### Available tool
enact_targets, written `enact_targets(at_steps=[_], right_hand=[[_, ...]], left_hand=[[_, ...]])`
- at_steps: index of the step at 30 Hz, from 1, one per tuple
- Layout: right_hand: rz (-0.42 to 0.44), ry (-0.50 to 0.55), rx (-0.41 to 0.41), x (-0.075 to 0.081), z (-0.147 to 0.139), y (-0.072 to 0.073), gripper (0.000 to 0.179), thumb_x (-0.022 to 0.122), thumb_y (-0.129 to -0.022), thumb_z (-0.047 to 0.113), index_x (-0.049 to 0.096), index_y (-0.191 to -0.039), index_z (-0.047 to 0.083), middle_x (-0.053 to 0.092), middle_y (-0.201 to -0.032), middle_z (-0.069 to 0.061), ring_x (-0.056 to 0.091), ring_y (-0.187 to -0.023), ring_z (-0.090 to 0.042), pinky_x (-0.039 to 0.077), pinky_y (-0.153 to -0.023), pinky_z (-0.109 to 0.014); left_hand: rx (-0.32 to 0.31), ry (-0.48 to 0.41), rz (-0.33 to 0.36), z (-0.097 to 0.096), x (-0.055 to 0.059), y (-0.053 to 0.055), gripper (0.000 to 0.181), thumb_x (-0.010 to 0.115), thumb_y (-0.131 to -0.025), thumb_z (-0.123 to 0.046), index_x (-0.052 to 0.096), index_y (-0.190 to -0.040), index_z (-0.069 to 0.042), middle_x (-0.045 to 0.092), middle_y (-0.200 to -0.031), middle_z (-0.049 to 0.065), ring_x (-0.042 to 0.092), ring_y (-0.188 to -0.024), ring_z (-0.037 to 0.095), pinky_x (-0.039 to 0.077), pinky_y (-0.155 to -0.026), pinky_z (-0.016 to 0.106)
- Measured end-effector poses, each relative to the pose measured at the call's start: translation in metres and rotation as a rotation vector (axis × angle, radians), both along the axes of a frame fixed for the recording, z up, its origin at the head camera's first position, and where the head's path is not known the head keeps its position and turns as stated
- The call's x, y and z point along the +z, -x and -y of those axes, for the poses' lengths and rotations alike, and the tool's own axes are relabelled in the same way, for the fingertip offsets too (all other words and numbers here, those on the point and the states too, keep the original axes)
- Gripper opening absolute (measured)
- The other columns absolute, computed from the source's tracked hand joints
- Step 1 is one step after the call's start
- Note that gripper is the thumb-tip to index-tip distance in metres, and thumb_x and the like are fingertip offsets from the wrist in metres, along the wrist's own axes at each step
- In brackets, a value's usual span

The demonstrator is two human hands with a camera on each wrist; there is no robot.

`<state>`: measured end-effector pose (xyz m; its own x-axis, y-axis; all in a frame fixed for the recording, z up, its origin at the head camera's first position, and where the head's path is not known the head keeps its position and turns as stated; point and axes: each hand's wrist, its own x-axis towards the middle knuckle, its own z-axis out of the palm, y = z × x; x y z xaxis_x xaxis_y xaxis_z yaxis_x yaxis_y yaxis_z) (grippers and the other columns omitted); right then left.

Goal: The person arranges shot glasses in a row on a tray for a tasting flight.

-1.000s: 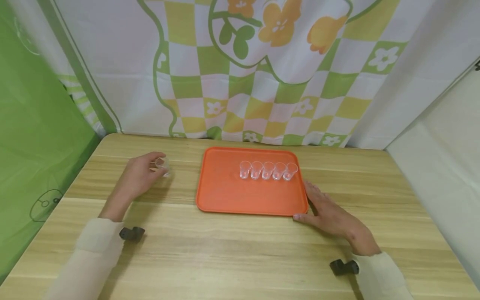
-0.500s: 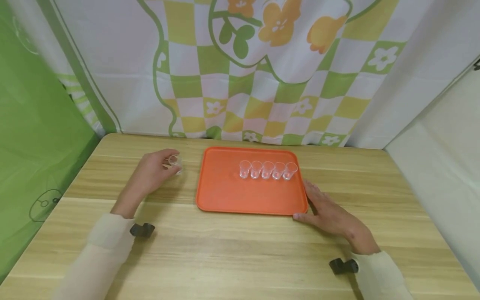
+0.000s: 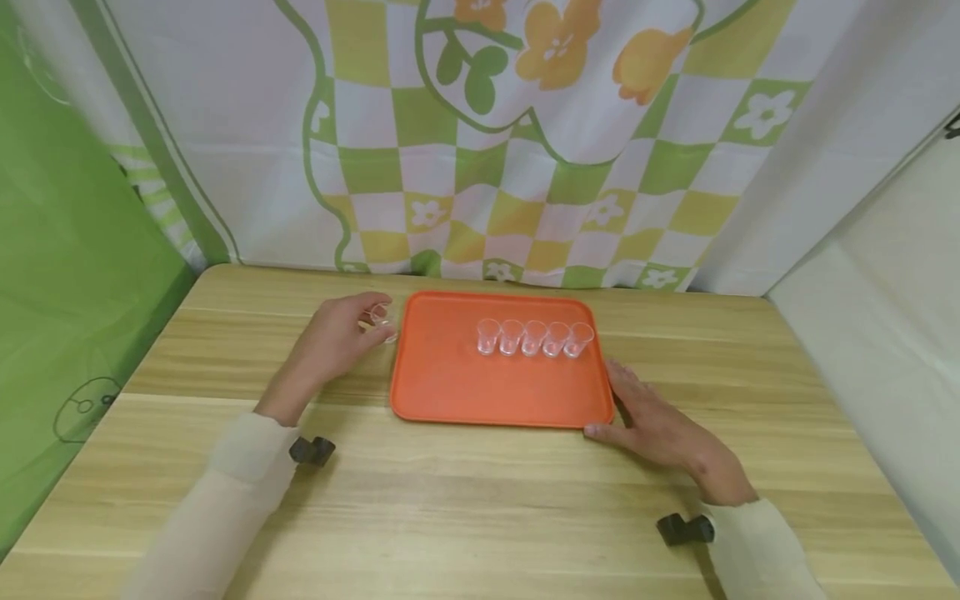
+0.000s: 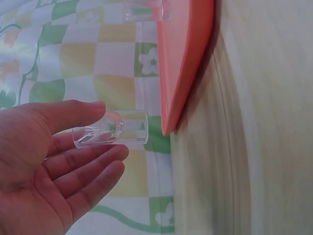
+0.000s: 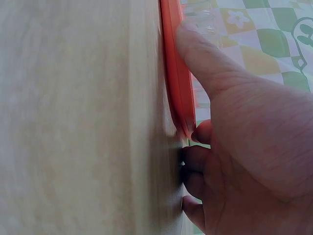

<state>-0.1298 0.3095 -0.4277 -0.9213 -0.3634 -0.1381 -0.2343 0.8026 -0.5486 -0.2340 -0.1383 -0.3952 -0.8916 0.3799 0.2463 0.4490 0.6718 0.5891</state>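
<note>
In the head view my left hand (image 3: 336, 340) pinches a small clear shot glass (image 4: 133, 128) between thumb and fingers, just off the left side of an orange tray (image 3: 457, 387). The left wrist view has this glass raised beside the tray's corner, its thick base pointing toward the table. A row of several matching shot glasses (image 3: 533, 339) stands upright on the tray's right half. At the tray's front right corner rests my right hand (image 3: 662, 427), fingers stretched along the right side and thumb (image 5: 198, 46) against the front edge.
The pale wooden table (image 3: 450, 508) carries the tray near its back edge. Behind it hangs a checked, flowered curtain (image 3: 517, 192). A green sheet (image 3: 82, 250) borders the left side, and a white wall (image 3: 885, 275) borders the right.
My left hand has moved right with the shot glass, from well left of the tray to close beside its left rim. The right hand, tray and row of glasses have stayed put.
</note>
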Motion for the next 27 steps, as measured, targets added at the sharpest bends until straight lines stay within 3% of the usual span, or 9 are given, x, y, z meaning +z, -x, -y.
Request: enact_targets(at_steps=[8, 17, 27], right_hand=[[0.003, 0.007, -0.001, 0.001, 0.0, 0.0, 0.102, 0.069, -0.096, 0.053, 0.006, -0.167, 0.015, 0.012, -0.169, -0.02, 0.007, -0.152, -0.05, 0.01, -0.118, -0.069], [0.005, -0.002, -0.008, 0.0, 0.0, 0.0, 0.103, 0.069, -0.096, 0.054, 0.006, -0.167, 0.014, 0.011, -0.169, -0.02, 0.007, -0.152, -0.049, 0.01, -0.119, -0.068], [0.006, -0.013, -0.012, 0.001, 0.001, -0.001, 0.103, 0.069, -0.096, 0.054, 0.006, -0.167, 0.013, 0.012, -0.169, -0.021, 0.008, -0.152, -0.049, 0.011, -0.119, -0.067]], left_hand=[[-0.032, -0.022, 0.021, -0.015, -0.004, 0.006, 0.034, 0.071, -0.095, -0.012, 0.068, -0.127, 0.0, 0.073, -0.106, 0.011, 0.071, -0.093, 0.027, 0.059, -0.083, 0.044], [-0.077, -0.024, 0.03, -0.035, -0.009, 0.006, 0.017, 0.071, -0.096, -0.013, 0.072, -0.111, -0.005, 0.073, -0.098, 0.006, 0.07, -0.09, 0.024, 0.059, -0.081, 0.042], [-0.077, -0.021, 0.054, -0.055, -0.012, 0.007, 0.032, 0.073, -0.096, -0.016, 0.07, -0.123, 0.0, 0.074, -0.102, 0.009, 0.07, -0.091, 0.023, 0.058, -0.082, 0.041]])
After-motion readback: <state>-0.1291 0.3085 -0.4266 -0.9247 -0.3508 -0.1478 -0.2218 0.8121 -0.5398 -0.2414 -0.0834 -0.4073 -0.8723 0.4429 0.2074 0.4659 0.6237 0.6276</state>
